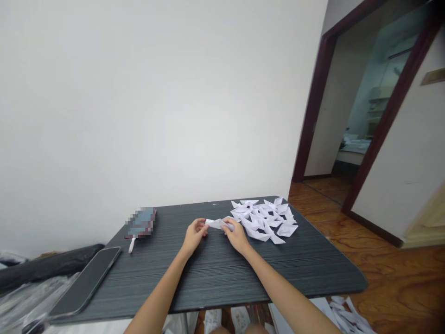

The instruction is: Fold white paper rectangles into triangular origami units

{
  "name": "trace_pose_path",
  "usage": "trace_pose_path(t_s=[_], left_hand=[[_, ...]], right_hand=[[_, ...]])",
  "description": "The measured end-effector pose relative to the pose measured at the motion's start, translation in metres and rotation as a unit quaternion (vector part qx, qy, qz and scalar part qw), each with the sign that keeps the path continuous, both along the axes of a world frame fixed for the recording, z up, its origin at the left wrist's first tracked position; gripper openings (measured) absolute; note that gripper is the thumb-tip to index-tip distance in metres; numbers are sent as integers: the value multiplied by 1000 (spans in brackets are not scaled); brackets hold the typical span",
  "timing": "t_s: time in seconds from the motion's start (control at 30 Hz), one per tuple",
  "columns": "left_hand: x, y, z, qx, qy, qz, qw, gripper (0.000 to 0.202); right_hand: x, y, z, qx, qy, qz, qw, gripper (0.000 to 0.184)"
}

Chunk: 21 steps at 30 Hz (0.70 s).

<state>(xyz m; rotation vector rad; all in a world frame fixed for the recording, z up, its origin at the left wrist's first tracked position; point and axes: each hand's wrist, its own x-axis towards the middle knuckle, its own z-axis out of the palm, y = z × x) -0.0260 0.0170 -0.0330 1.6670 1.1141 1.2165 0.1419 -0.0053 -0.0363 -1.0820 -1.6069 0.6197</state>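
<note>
A small folded piece of white paper (216, 223) is held between both my hands over the middle of the dark table (215, 273). My left hand (195, 233) pinches its left end with closed fingers. My right hand (236, 233) grips its right end, fingers curled round it. Just right of my hands lies a pile of several white folded paper boats (266, 219) on the table's far right part.
A smartphone (86, 280) lies screen up at the table's left front corner. A small card with a white strap (141, 223) sits at the far left. White papers (342, 313) lie on the wooden floor. A doorway (361, 116) opens at the right.
</note>
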Motion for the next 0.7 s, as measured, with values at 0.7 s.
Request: trace_pose_path(t_s=[0.7], left_hand=[[4, 5, 6, -177, -220, -103, 954, 12]], right_hand=[[23, 8, 10, -43, 212, 151, 965, 42]])
